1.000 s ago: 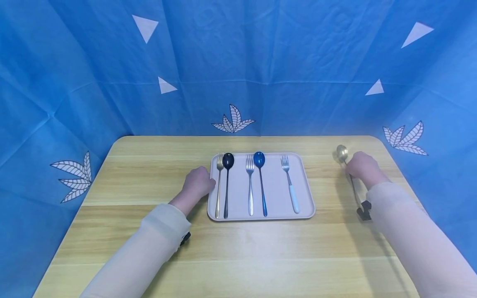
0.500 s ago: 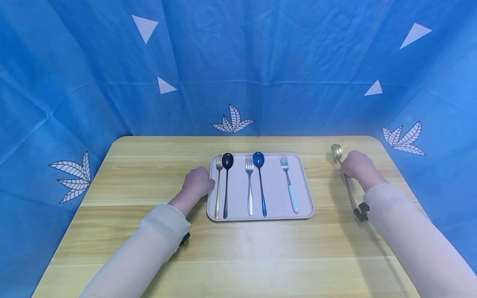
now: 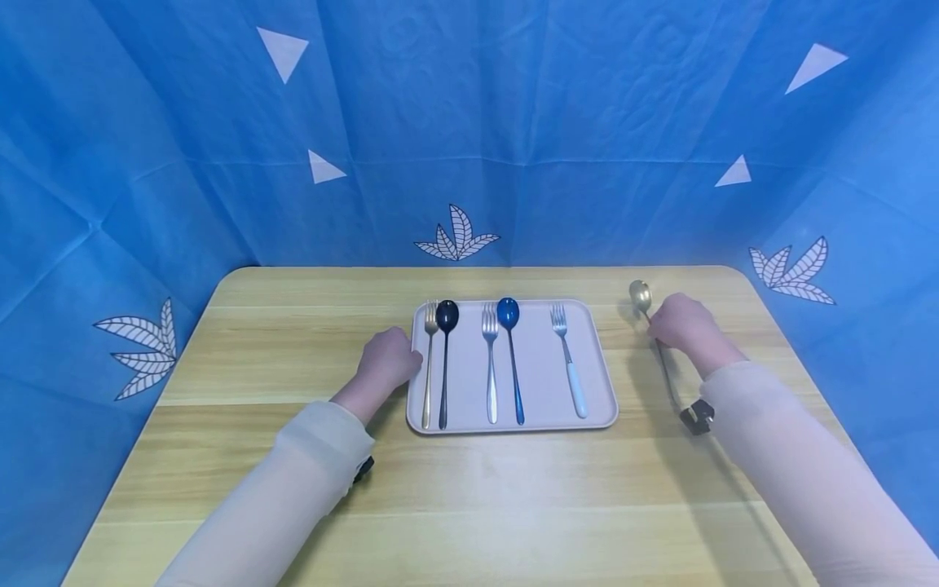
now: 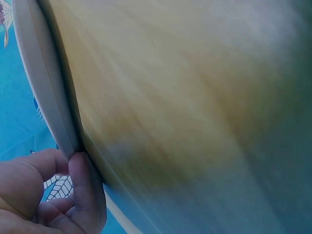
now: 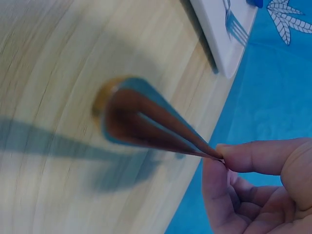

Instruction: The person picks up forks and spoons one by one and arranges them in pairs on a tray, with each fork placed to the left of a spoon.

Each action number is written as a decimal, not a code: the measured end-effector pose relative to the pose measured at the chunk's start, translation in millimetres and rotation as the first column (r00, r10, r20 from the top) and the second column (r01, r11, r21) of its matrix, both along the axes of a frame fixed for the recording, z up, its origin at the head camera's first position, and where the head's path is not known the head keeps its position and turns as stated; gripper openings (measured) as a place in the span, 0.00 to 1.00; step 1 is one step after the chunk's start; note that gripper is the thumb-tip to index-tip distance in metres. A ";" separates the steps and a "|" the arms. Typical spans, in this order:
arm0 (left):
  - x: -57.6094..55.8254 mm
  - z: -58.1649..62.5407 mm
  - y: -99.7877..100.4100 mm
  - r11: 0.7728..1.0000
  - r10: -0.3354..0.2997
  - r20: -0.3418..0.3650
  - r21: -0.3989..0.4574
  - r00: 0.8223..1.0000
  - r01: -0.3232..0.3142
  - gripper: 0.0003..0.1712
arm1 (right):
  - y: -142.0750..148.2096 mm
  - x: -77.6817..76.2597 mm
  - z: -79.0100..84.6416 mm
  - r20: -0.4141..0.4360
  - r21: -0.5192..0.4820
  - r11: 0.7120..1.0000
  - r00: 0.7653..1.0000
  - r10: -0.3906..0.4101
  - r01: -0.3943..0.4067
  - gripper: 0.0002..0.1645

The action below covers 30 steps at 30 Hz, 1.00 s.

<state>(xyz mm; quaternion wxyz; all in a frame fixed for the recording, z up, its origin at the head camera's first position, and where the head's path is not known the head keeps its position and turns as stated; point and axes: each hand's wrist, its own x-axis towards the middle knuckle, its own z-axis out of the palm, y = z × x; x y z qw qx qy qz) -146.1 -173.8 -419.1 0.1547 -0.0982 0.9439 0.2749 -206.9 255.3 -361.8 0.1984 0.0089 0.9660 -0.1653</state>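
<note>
My left hand [image 3: 387, 359] pinches the left rim of a pale pink tray [image 3: 539, 367] between thumb and finger; the left wrist view shows the grip on the tray edge [image 4: 46, 83]. Right of the tray, my right hand [image 3: 685, 324] pinches a long gold spoon [image 3: 641, 295] by its handle, bowl pointing to the back. The handle end [image 5: 141, 117] looms close in the right wrist view, its shadow on the table. From left to right the tray bears a gold fork [image 3: 428, 367], black spoon [image 3: 447, 316], silver fork [image 3: 491, 367], blue spoon [image 3: 508, 313] and light-blue-handled fork [image 3: 575, 387].
A wood-grain table [image 3: 499, 505] lies under everything. Blue cloth [image 3: 513, 122] with white triangles and leaf prints hangs behind it and at both sides. On the tray, bare surface shows right of the light-blue-handled fork and between the pieces of cutlery.
My right hand has carried the gold spoon leftward, closer to the tray. Left hand, tray and the cutlery on it have stayed in place.
</note>
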 end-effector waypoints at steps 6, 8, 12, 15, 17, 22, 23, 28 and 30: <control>0.5 1.5 0.3 1.000 -0.004 -0.004 -0.001 1.000 0.004 0.11 | -8.8 2.7 0.1 -0.009 -0.004 1.000 1.000 0.030 -0.030 0.20; 0.3 1.4 0.2 1.000 -0.004 -0.004 -0.005 1.000 0.004 0.12 | -11.6 3.3 0.3 -0.004 -0.014 0.999 1.000 0.029 -0.029 0.20; 0.2 0.6 0.0 1.000 -0.006 -0.004 -0.011 1.000 0.006 0.13 | -16.6 3.5 -1.2 -0.002 -0.025 0.999 0.999 0.032 -0.032 0.21; 0.2 0.0 0.0 1.000 -0.005 -0.004 -0.007 1.000 0.005 0.13 | -20.7 4.1 -2.9 -0.006 -0.029 0.999 0.999 0.042 -0.042 0.21; 0.3 -0.1 -0.3 1.000 -0.003 -0.002 -0.005 1.000 0.003 0.12 | -24.1 4.8 -3.7 -0.009 -0.033 0.998 0.999 0.050 -0.051 0.22; 0.3 0.0 -0.3 1.000 -0.002 0.004 -0.006 1.000 0.002 0.12 | -34.1 7.0 -3.7 -0.005 -0.051 0.997 0.998 0.064 -0.064 0.23; 0.3 -0.1 -0.2 1.000 -0.002 0.003 -0.007 1.000 0.002 0.12 | -36.1 7.4 -3.5 -0.003 -0.053 0.997 0.998 0.062 -0.062 0.23; 0.3 0.1 0.4 1.000 0.004 0.001 -0.003 1.000 -0.004 0.11 | -44.0 9.0 -4.3 -0.016 -0.042 0.997 0.998 0.066 -0.067 0.23; 0.5 0.4 0.9 1.000 0.006 0.003 -0.001 1.000 -0.006 0.11 | -46.4 9.4 -5.2 -0.019 -0.039 0.997 0.998 0.066 -0.066 0.23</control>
